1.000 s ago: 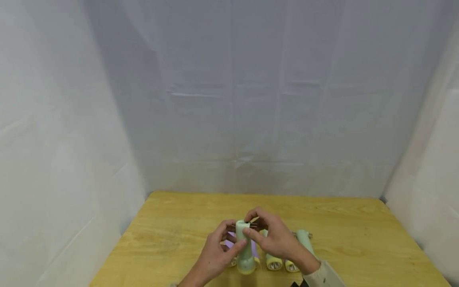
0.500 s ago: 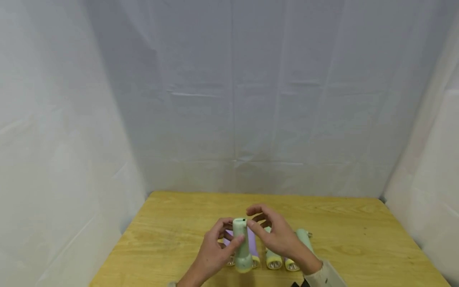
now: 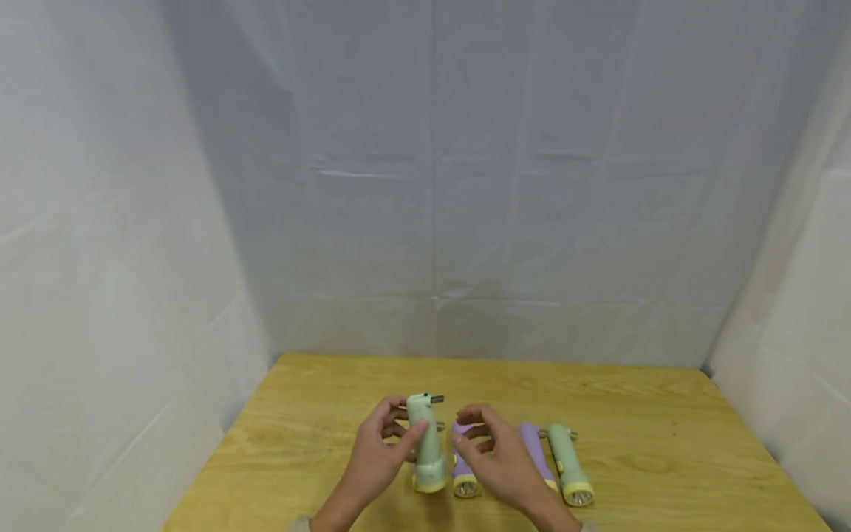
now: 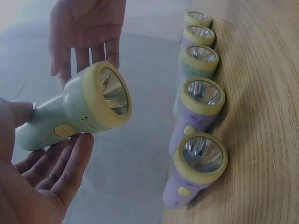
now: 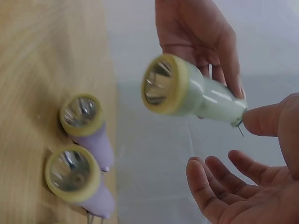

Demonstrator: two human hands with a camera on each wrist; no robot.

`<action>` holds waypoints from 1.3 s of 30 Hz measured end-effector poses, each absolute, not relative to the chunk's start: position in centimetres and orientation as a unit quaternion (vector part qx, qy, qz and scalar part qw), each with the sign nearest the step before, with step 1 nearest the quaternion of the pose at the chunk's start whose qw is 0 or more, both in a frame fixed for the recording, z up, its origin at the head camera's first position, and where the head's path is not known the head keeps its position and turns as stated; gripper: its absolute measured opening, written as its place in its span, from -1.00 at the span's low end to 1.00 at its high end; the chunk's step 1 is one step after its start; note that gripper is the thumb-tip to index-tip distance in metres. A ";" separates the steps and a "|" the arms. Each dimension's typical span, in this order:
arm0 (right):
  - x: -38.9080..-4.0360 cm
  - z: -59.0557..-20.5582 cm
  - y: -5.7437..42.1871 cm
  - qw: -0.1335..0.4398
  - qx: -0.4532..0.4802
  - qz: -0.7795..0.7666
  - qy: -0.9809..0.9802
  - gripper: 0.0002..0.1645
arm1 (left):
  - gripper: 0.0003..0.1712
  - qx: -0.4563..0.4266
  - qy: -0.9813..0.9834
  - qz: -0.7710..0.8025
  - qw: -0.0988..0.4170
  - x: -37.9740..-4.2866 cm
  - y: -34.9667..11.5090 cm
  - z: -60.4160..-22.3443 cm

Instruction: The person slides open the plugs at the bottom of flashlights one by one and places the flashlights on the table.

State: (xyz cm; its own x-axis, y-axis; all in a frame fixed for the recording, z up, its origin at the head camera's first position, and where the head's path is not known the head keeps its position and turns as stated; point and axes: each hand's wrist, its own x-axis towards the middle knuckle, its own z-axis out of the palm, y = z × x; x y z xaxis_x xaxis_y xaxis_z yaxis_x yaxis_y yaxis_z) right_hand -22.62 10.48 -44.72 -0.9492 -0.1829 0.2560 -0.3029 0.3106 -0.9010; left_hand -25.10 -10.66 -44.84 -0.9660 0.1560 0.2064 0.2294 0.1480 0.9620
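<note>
A pale green flashlight [image 3: 428, 447] with a yellow head ring is held in my left hand [image 3: 372, 454], thumb on one side and fingers on the other. Its lens end points down and toward me, and metal plug prongs [image 3: 436, 399] stick out sideways from its upper end. In the left wrist view the flashlight's yellow switch [image 4: 64, 130] shows just above the fingertips. My right hand [image 3: 499, 458] is to the right of the flashlight, fingers loosely bent and holding nothing. In the right wrist view its thumb [image 5: 264, 119] overlaps the flashlight's tail end.
Several flashlights lie in a row on the wooden table [image 3: 651, 443], lenses toward me. Among them are a purple flashlight [image 3: 465, 484], another purple flashlight [image 3: 535, 447] and a green flashlight [image 3: 569, 465] at the right end. White sheeting [image 3: 432, 222] encloses the table's back and sides.
My left hand has moved left with the flashlight, and its prongs show again at the top. My right hand has come away from the flashlight's upper end and dropped lower.
</note>
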 end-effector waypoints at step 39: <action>-20.8 -50.0 -0.2 0.057 0.071 0.568 -0.818 -0.68 | -0.45 0.002 -0.783 -0.622 -0.007 -27.3 -16.0 -47.9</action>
State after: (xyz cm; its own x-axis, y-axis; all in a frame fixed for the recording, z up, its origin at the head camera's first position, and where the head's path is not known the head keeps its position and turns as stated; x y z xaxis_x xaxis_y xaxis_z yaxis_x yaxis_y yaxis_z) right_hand -20.76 -0.24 -49.97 -0.9835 -0.0508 0.1734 -0.1802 0.3454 -0.9210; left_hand -27.30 -15.95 -47.87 -0.9999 0.0064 -0.0135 -0.0117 0.2256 0.9741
